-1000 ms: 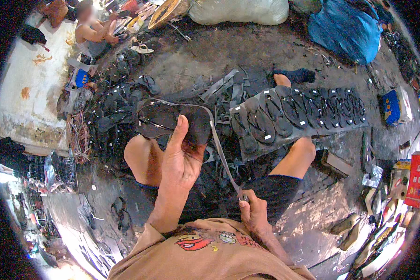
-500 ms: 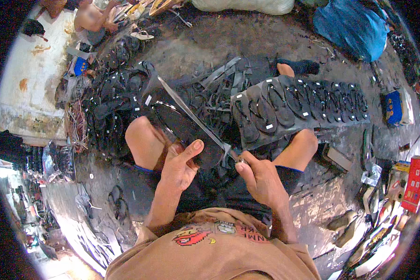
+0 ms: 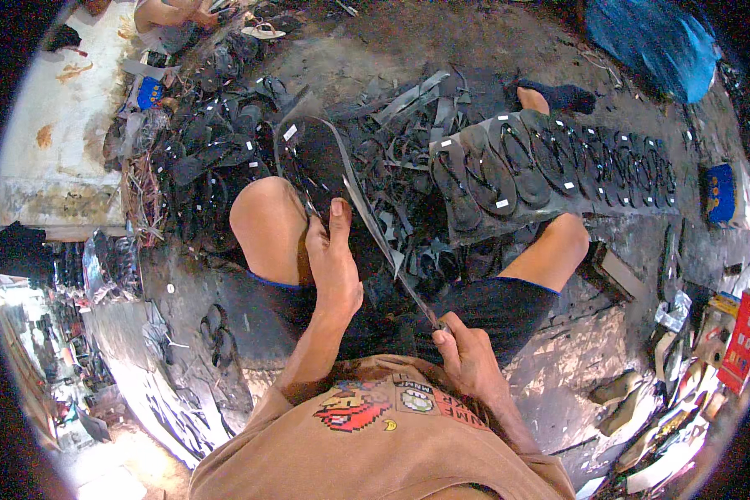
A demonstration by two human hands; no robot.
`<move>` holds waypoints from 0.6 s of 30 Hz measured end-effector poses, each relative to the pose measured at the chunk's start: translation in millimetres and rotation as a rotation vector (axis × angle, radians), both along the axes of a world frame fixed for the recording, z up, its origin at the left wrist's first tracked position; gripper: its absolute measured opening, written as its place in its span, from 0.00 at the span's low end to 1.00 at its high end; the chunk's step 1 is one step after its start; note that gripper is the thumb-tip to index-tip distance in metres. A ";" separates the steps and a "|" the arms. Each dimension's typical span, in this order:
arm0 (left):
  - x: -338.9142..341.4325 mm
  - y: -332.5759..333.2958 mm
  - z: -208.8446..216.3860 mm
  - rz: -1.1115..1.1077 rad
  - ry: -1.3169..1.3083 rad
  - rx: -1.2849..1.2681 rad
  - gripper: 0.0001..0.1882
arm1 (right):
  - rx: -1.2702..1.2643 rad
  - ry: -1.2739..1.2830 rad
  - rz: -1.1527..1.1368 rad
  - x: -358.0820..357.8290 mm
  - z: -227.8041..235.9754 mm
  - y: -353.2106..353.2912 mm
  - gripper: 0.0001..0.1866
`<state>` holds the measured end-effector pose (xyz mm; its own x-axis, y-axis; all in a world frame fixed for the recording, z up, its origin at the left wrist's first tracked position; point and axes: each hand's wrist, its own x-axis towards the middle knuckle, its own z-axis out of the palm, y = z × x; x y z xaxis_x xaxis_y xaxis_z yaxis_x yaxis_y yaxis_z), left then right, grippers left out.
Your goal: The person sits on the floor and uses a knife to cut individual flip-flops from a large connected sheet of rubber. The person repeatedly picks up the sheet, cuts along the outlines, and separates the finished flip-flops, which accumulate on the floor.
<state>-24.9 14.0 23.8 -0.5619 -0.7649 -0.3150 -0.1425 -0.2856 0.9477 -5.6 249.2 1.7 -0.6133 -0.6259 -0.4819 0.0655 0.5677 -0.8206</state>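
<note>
My left hand [image 3: 335, 258] grips a black sandal [image 3: 312, 150] by its side, thumb over it and fingers partly hidden. The sandal points away from me beside my left knee, with a small white label near its far end. Along its right edge runs a long, narrow dark strip [image 3: 383, 242], which bends round near the far end and stretches down toward me. My right hand [image 3: 467, 350] is closed on the near end of this strip, low in front of my shirt. Whether a tool is also in that hand is hidden.
A grey sheet [image 3: 475, 229] with rows of black sandals lies to the right, beyond my right knee. Dark scraps [image 3: 404, 179] are heaped in the middle, and more sandals [image 3: 200, 167] pile up at left. A blue bundle [image 3: 654, 46] is far right. Another person [image 3: 171, 17] sits far left.
The sandal and my left hand have moved farther away, and the sandal points more straight ahead. My right hand has come nearer my body with the strip's end. The view has shifted slightly.
</note>
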 end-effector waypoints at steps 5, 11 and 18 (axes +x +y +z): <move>12.1 -7.3 -23.6 0.055 -0.140 0.021 0.34 | -0.142 0.125 -0.009 -28.6 -25.0 -37.3 0.17; 9.9 -14.7 -7.8 -0.040 -0.039 0.096 0.27 | -0.167 0.318 -0.055 -72.2 -46.1 -114.7 0.19; 48.2 -10.1 -23.3 -0.218 -0.108 0.044 0.28 | -0.355 0.398 -0.440 -209.5 -68.7 -177.0 0.23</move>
<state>23.4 3.9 0.5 -0.6733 -0.6138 -0.4123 -0.3046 -0.2778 0.9111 -215.1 72.2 -67.0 -0.9339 -0.3568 0.0209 -0.1170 0.2500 -0.9612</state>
